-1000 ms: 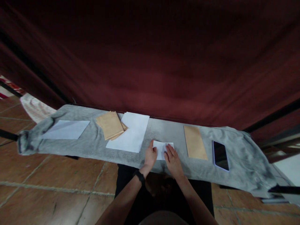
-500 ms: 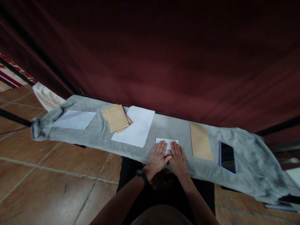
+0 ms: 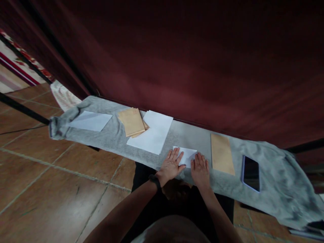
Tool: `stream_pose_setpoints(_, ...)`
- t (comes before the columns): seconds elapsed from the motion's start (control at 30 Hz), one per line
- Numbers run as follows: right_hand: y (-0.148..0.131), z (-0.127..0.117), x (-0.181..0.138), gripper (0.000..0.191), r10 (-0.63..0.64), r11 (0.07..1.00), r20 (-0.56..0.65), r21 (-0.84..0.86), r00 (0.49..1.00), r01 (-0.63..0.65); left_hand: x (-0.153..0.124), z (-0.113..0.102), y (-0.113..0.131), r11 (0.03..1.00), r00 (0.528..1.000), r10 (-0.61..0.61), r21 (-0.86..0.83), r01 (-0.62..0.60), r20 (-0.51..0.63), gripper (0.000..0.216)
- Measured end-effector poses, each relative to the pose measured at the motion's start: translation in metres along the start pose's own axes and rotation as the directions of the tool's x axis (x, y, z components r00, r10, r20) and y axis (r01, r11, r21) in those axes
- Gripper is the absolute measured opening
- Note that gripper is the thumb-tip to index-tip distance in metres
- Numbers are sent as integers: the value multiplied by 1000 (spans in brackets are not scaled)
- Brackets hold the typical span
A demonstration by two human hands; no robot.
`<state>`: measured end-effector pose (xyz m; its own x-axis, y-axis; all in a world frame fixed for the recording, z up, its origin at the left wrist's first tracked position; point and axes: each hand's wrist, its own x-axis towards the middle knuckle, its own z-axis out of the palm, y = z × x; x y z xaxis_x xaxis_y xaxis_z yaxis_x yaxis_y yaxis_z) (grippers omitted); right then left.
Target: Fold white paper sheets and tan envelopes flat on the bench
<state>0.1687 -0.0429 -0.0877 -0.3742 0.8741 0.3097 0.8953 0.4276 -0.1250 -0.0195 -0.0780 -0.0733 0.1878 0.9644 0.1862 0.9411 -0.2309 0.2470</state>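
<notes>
A small folded sheet of white paper (image 3: 187, 157) lies in front of me on a narrow cloth-covered table (image 3: 191, 133). My left hand (image 3: 172, 164) rests flat on its left side, fingers spread. At the paper's right edge, my right hand (image 3: 200, 168) lies palm down with its fingers stretched out. To the right of that hand is a flat brown envelope (image 3: 222, 153). Left of my hands, a stack of white paper (image 3: 155, 131) lies partly under a pile of brown envelopes (image 3: 133, 122).
A phone (image 3: 251, 173) with a dark screen lies at the right. Another white sheet (image 3: 91, 120) is near the table's left end. A dark red curtain (image 3: 177, 74) hangs right behind the table. The grey cloth is wrinkled at both ends.
My hands, close together on the folded paper before, have moved apart: the right one slid to the paper's right edge. The whole view has shifted and tilted slightly.
</notes>
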Motion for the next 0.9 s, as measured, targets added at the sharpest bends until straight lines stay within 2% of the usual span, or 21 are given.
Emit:
stream_pose_setpoints(0.2,-22,11,23,51,-211,975,85,96,974,202,0,1,1,999,999,47,20,-47,25,60)
stream_pose_setpoints(0.4,-25,17,23,54,-129,991,112,55,985,124,2,-3,-1,991,990,132,-6,-131,53,56)
stream_pose_setpoints(0.63,-15,13,18,50,-166,986,96,30,981,164,2,-6,-8,972,972,227,-66,-223,62,59)
stream_pose_setpoints(0.9,-9,9,10,52,-149,989,49,-15,988,150,2,-7,-12,965,961,259,-73,-253,98,67)
